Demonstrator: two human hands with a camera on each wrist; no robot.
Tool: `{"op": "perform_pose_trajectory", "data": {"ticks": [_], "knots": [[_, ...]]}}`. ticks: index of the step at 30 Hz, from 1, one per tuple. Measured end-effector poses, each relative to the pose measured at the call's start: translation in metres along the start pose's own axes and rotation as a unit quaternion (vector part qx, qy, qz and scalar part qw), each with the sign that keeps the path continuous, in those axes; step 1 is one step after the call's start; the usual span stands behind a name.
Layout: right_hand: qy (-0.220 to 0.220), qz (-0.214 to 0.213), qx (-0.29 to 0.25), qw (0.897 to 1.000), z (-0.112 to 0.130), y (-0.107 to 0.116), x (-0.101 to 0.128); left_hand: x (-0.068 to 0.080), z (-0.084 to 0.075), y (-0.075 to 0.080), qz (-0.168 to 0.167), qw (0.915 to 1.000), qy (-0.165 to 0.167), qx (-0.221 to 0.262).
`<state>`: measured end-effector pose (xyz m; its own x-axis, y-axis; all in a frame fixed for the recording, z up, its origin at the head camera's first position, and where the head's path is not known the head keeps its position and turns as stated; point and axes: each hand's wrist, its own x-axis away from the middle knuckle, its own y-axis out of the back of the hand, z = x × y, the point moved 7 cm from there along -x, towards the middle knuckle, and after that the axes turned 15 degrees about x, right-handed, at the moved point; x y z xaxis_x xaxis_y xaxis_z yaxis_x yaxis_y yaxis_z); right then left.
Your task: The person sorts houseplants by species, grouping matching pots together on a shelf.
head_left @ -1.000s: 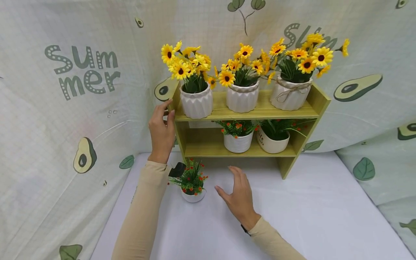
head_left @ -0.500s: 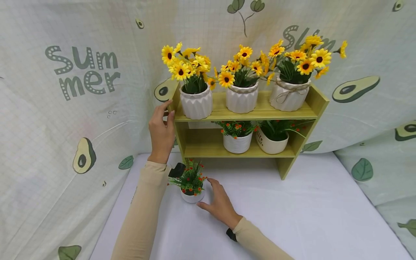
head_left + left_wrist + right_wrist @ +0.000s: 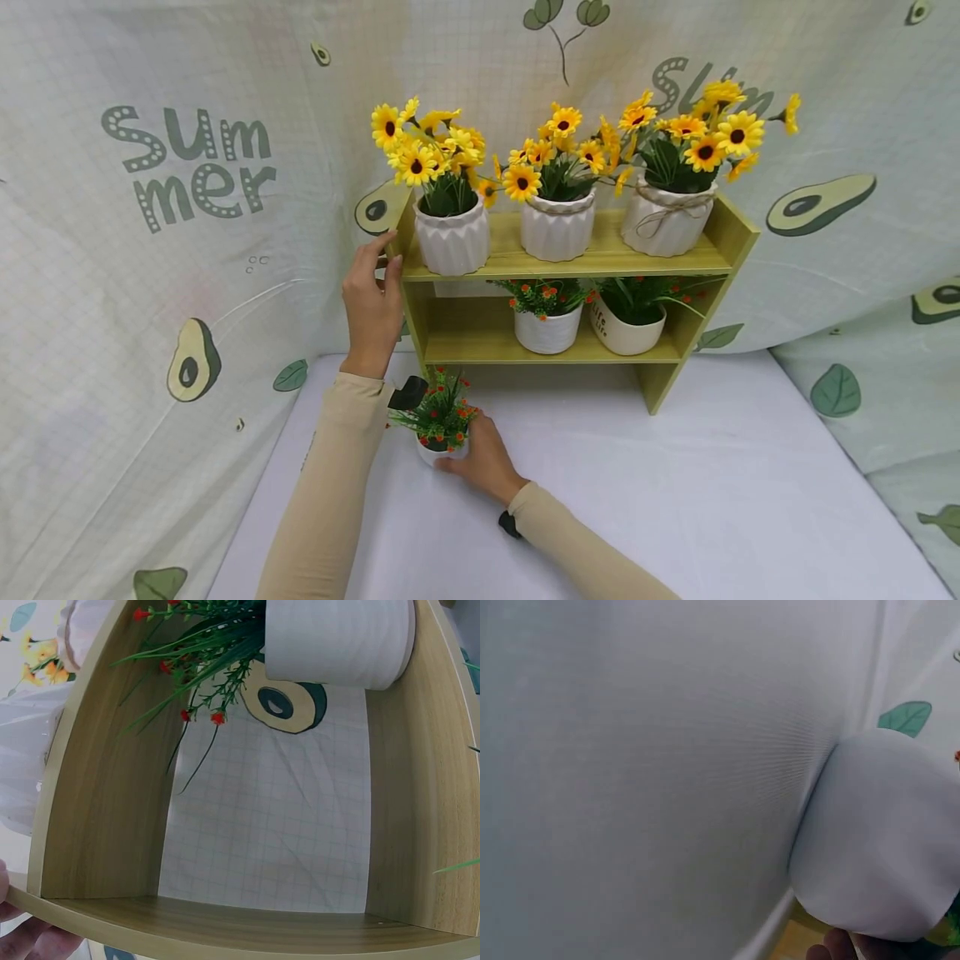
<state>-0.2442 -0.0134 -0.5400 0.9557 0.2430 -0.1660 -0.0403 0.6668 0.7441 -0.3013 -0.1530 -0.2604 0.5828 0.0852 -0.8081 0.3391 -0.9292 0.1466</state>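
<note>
My left hand (image 3: 372,312) holds the upper left side panel of the wooden shelf (image 3: 480,337), thumb in front and fingers behind the edge. In the left wrist view, its fingers (image 3: 45,945) show at the panel's corner. On the white table, below the shelf's left end, stands a small potted plant (image 3: 438,421) with grassy leaves and red-orange flowers. My right hand (image 3: 486,462) grips its white pot (image 3: 877,832) from the right, thumb at the front. The left wrist partly overlaps the leaves in the head view.
Three white pots of yellow daisies line the top board, the left one (image 3: 452,237) closest to my left hand. On the lower board, a red-flowered plant's white pot (image 3: 548,331) and a cream lettered pot (image 3: 628,327) stand toward the right. A printed cloth (image 3: 300,167) hangs behind.
My right hand has moved left across the table to the small plant and closed round its pot. The left hand has stayed on the shelf's side panel.
</note>
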Motion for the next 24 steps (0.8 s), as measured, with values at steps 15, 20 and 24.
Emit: {"op": "perform_pose_trajectory", "data": {"ticks": [15,20,24], "knots": [[-0.005,-0.003,-0.053,0.999,-0.001,-0.003,-0.009,-0.001,0.001,-0.001,-0.005,0.9999,0.007,0.007],[-0.015,-0.012,-0.058,0.998,-0.003,0.008,0.004,0.0,0.001,-0.001,-0.004,1.0,0.006,0.002],[-0.002,-0.026,-0.054,0.998,-0.001,0.024,0.019,0.0,0.001,0.0,-0.006,0.9999,0.008,0.004]]}}
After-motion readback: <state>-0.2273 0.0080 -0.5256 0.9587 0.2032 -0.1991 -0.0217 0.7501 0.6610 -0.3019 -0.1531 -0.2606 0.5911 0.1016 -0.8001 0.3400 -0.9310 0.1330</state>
